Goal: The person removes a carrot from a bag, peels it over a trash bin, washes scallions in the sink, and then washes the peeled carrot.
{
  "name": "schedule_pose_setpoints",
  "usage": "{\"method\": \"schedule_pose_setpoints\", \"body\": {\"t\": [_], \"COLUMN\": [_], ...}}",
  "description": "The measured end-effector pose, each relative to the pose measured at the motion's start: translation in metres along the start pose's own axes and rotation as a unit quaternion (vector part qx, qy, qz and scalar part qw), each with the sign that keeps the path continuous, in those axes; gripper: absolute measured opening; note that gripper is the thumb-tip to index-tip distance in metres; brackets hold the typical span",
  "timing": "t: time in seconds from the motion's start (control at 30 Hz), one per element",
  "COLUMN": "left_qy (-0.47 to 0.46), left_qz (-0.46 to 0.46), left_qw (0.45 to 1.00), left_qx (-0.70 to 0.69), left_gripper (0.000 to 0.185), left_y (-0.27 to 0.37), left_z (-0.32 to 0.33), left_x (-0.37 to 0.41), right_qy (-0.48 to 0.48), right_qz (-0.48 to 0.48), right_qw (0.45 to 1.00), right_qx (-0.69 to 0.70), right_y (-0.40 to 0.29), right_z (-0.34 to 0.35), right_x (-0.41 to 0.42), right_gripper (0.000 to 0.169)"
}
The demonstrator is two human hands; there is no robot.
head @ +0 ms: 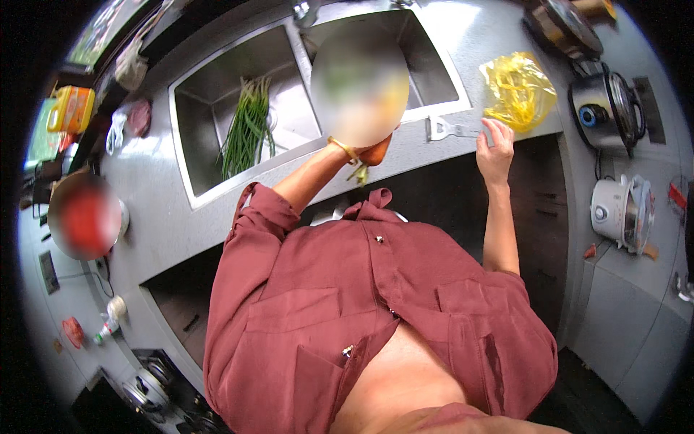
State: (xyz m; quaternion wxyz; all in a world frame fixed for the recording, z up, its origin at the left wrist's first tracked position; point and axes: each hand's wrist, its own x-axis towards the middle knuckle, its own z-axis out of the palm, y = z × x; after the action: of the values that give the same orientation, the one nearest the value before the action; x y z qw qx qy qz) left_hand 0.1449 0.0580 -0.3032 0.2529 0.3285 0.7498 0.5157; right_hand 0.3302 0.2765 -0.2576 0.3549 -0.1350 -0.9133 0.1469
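My left hand (367, 127), largely hidden by a blurred patch, reaches over the front rim of the right sink basin (434, 59). It holds a carrot (378, 153) whose orange side shows below the hand. A pale green stub (358, 174) hangs beneath my bracelet. Above the counter's front edge, my right hand (496, 146) has thumb and fingers apart, close to the metal end of a flat tool with a light, looped handle (442, 129); contact cannot be told. A crumpled yellow plastic bag (518, 92) lies just beyond its fingertips. Green onions (249, 127) lie in the left sink basin (198, 122).
On the right stand a dark-lidded pot (564, 30), a steel electric cooker (596, 114) and a white cooker (610, 209). To the left are a yellow jug (71, 108), a reddish bundle (139, 117) and a blurred red item (85, 217). A stove (157, 380) sits lower left.
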Motion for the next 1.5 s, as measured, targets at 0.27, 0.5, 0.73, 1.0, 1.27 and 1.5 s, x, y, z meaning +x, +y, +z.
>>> {"method": "schedule_pose_setpoints", "body": {"t": [0.27, 0.5, 0.73, 1.0, 1.27, 1.5], "left_qy": [0.081, 0.077, 0.095, 0.183, -0.017, -0.053], "left_qz": [-0.156, -0.198, -0.256, -0.191, -0.133, -0.021], "left_qw": [0.971, 0.976, 0.952, 0.943, 0.987, 0.993], "left_qx": [-0.163, 0.037, 0.135, 0.201, 0.092, 0.1], "left_gripper": [0.045, 0.046, 0.046, 0.042, 0.041, 0.028], "left_y": [0.069, 0.09, 0.092, 0.071, 0.006, 0.022], "left_z": [0.117, 0.173, 0.199, 0.224, 0.212, 0.124], "left_x": [0.089, 0.127, 0.167, 0.164, 0.195, 0.146], "right_qy": [0.037, 0.062, 0.067, 0.043, -0.019, -0.049], "right_qz": [0.234, 0.327, 0.428, 0.452, 0.355, 0.167], "right_qw": [0.971, 0.943, 0.901, 0.891, 0.935, 0.984], "right_qx": [0.043, -0.022, -0.029, -0.005, -0.005, 0.025], "right_y": [0.021, 0.029, 0.032, 0.031, 0.038, 0.004], "right_z": [-0.038, -0.069, -0.086, -0.079, -0.048, -0.01], "right_x": [-0.084, -0.148, -0.194, -0.186, -0.142, -0.059], "right_gripper": [0.021, 0.022, 0.022, 0.021, 0.021, 0.025]}}
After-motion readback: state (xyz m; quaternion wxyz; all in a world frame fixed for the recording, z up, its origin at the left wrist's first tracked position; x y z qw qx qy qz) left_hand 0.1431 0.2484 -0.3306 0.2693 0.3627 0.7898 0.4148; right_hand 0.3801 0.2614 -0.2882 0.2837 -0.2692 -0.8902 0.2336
